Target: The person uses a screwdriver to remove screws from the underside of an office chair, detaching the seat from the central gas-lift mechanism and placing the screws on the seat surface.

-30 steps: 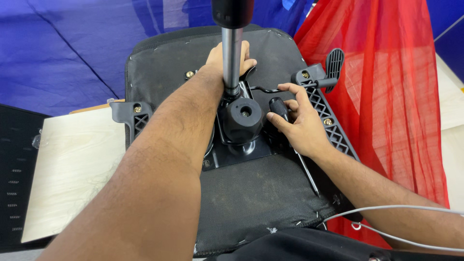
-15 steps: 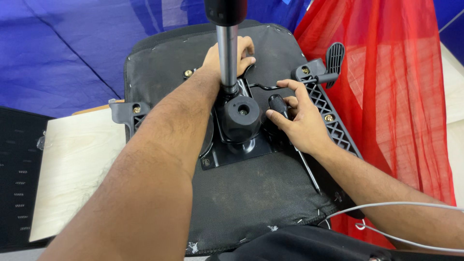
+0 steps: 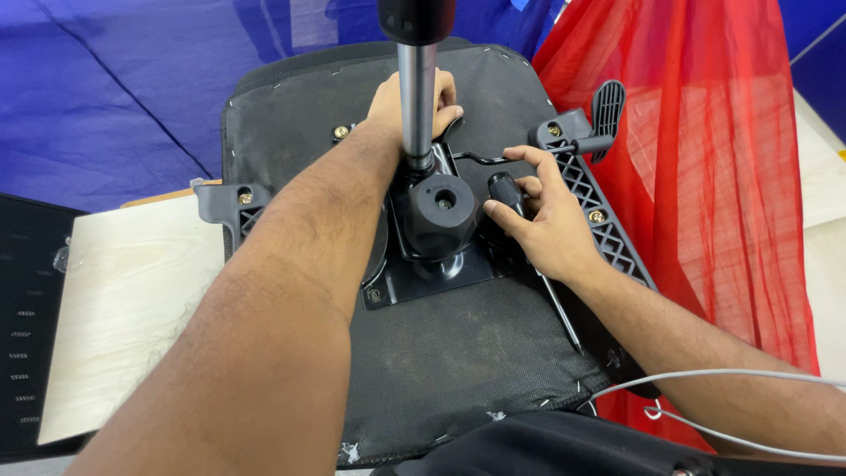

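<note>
Down on the upturned chair seat (image 3: 441, 370), underside facing up, both hands are busy at the black mechanism plate (image 3: 423, 273). Left hand (image 3: 414, 101) is wrapped around the base of the chrome gas cylinder (image 3: 416, 97), fingers curled behind it, just as half a second ago. Right hand (image 3: 538, 220) grips the black handle of a screwdriver (image 3: 507, 189), thumb and fingers closed on it, shaft running under the palm toward the seat edge. Little has changed: the view has tilted slightly, and the index finger now reaches toward the bent wire lever (image 3: 485, 159). Red fabric (image 3: 705, 176) hangs at right, a pale board (image 3: 132, 300) lies at left.
</note>
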